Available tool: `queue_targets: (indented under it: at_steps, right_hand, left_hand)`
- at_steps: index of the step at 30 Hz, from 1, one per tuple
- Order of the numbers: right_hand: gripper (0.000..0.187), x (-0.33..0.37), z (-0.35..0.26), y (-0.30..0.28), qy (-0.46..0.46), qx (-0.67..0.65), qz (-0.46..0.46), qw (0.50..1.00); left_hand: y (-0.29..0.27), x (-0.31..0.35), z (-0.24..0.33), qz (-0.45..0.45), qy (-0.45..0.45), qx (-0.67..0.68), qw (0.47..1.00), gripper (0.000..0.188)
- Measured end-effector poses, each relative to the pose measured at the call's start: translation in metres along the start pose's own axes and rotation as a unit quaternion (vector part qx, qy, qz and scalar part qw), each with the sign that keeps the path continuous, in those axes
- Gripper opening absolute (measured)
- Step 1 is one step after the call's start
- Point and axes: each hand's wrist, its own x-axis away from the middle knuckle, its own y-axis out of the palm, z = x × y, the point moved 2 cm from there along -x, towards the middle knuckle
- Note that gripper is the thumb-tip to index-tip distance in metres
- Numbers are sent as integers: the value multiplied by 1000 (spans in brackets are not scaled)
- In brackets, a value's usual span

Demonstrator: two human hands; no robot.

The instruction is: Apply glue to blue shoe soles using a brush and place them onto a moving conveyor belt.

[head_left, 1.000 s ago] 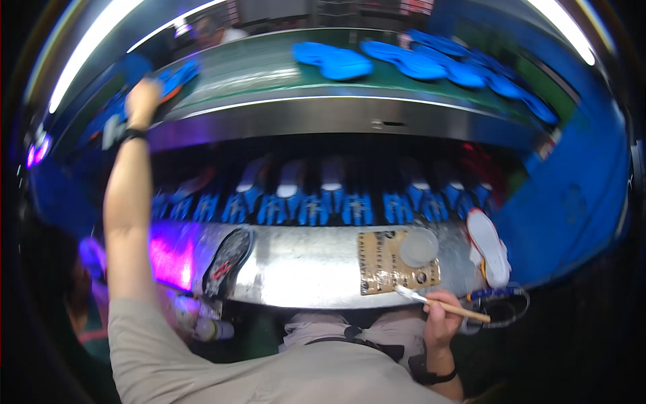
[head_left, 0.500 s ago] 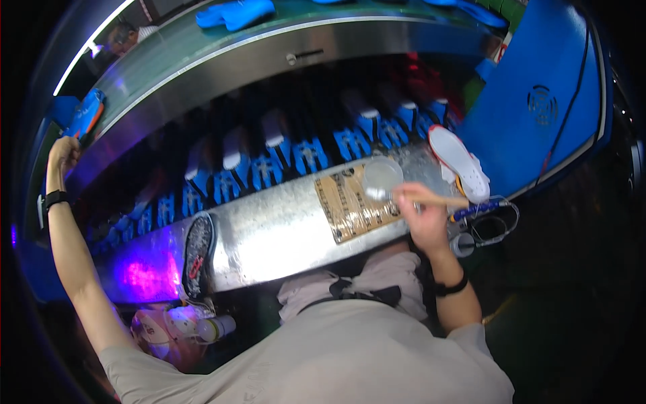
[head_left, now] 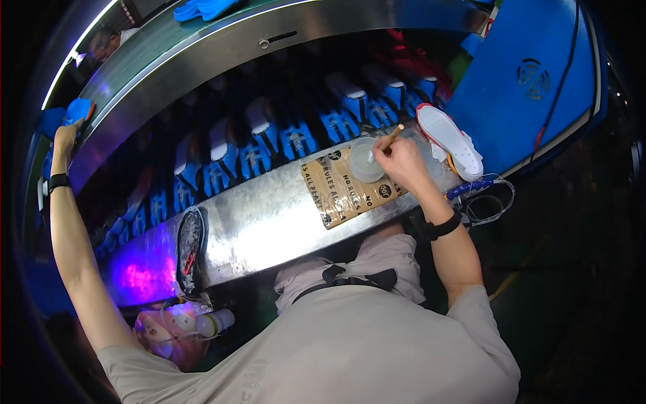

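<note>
At the far left, the fingers of my left hand [head_left: 64, 140] are closed on a blue shoe-shaped piece [head_left: 79, 111] with an orange edge, beside the upper conveyor. My right hand [head_left: 406, 163] pinches a brush [head_left: 391, 137] by its wooden handle. The handle slants up past my fingers, and the brush's head is over or in a translucent round bowl [head_left: 364, 159]. Whitish stuff shows there; the bristles are hard to make out. Under the bowl lies a piece of brown printed cardboard [head_left: 336, 195] covered with clear tape.
A white sole with a red rim [head_left: 449, 138] lies right of the bowl. On the metal bench [head_left: 249, 236] rests a dark sole [head_left: 192, 249]. Several blue shoe lasts [head_left: 297, 140] line the rack behind. A green conveyor [head_left: 145, 57] runs above; a blue panel [head_left: 525, 87] stands at right.
My right hand has moved up toward the bowl, and the brush handle has swung from pointing right to pointing up. My left hand still grips the blue piece. The whole view has shifted slightly.
</note>
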Motion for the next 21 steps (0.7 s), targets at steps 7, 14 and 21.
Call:
queue_targets:
  at_steps: [7,14,21]
  right_hand:
    - [16,9,-34,-18,-15,-136,86,987]
    - [12,29,-9,-10,-38,-150,92,984]
    - [11,33,-15,-11,-28,-141,63,988]
  left_hand:
    - [-39,18,-32,-38,-91,115,988,50]
    - [-15,133,139,-31,48,-232,971,69]
    - [-9,208,186,192,64,36,979,52]
